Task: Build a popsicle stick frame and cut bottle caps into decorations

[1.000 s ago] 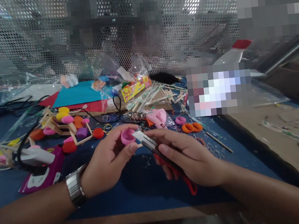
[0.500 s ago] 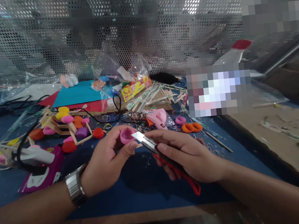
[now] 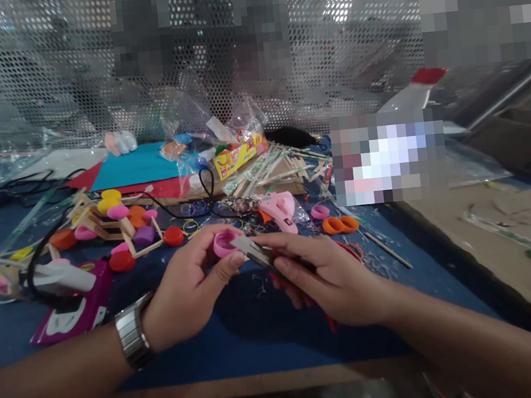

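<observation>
My left hand is closed in a pinch on a pink plastic cap, its hollow side tipped up toward me. My right hand is wrapped round a utility knife with its blade out. The blade's tip points left and lies at the cap's right rim; whether it touches cannot be told. Something red sticks out below my right hand, mostly hidden by the fingers, perhaps part of the handle. Thin pale shavings are scattered on the blue tabletop underneath.
Left of my hands lie a purple power strip with a plugged-in adapter and a stick frame with colored caps. Beyond are a pink glue gun, orange caps, a pink cap and wooden sticks. Cardboard lies right.
The knife has turned slightly in my right hand, and its blade has edged left and reflects less light. Less of the red part shows below. My left hand and the cap stay nearly still.
</observation>
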Tool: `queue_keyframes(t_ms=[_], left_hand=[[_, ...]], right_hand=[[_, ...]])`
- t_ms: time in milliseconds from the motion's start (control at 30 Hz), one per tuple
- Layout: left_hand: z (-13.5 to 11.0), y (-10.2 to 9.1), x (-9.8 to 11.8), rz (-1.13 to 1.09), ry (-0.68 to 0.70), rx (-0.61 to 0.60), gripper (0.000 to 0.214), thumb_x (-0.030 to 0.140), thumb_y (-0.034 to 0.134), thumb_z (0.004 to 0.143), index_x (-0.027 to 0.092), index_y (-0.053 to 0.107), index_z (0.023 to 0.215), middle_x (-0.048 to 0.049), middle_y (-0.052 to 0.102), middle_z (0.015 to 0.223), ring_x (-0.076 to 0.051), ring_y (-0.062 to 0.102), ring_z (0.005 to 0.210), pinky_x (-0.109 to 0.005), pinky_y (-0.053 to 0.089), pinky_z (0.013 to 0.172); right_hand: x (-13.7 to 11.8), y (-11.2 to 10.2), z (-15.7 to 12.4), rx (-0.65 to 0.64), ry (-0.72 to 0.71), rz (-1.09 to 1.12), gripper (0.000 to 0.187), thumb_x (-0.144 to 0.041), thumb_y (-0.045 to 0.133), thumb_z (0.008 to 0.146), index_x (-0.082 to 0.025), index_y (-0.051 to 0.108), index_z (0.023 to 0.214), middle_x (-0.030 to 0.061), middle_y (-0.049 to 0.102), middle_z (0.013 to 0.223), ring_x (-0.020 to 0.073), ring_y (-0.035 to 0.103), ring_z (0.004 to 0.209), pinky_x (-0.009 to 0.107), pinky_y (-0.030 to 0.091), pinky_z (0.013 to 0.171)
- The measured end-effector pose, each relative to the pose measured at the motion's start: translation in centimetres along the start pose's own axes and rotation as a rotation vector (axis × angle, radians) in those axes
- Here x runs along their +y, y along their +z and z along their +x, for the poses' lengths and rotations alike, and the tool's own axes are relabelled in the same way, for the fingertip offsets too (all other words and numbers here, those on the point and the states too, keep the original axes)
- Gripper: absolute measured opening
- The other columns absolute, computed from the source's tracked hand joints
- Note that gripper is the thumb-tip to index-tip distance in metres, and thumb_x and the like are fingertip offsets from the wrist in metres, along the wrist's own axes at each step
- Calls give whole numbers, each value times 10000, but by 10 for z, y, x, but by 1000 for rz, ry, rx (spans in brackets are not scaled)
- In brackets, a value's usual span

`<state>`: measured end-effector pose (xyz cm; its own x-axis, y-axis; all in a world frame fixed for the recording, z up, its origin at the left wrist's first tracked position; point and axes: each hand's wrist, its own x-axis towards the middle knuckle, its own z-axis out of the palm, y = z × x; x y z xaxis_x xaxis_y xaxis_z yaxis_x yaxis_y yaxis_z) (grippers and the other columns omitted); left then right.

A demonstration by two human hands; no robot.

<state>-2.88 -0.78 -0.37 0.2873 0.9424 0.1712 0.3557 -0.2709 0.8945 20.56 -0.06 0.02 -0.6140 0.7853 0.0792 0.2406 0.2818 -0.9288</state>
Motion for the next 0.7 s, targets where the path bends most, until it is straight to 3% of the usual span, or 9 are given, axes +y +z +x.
queue_keyframes(t_ms=[200,400,567,700], left_hand=[[0,1,3,15,-18,-25,320,486,540,1023,199,577,1161,-63,625,1021,-197,597,849,-315,496,726],[-2,3,5,-146,-88,-131,347,548,461,1040,214,469,1133,14,502,822,-161,512,710,-294,468,661],[-7,2,4,-338,-98,-202,399,552,340,1074,211,432,1259,3,535,834,-162,512,726,-300,469,684],[-4,1,5,-258,-61,-252,430,530,392,1071,190,467,1321,12,535,800,-153,517,696,-297,462,681]], right_hand=[[0,4,1,-53,212,382,440,-386,547,1032,-197,561,1429,-23,597,756,65,570,461,157,468,413],[2,4,3,-78,238,427,425,-386,576,1022,-202,582,1404,-37,601,726,58,566,449,141,468,409],[2,2,3,-96,250,437,452,-413,605,1006,-193,589,1400,-39,604,716,58,575,442,137,470,400],[4,-1,5,-103,267,506,486,-411,633,989,-187,581,1417,-38,626,707,65,584,430,148,480,392]])
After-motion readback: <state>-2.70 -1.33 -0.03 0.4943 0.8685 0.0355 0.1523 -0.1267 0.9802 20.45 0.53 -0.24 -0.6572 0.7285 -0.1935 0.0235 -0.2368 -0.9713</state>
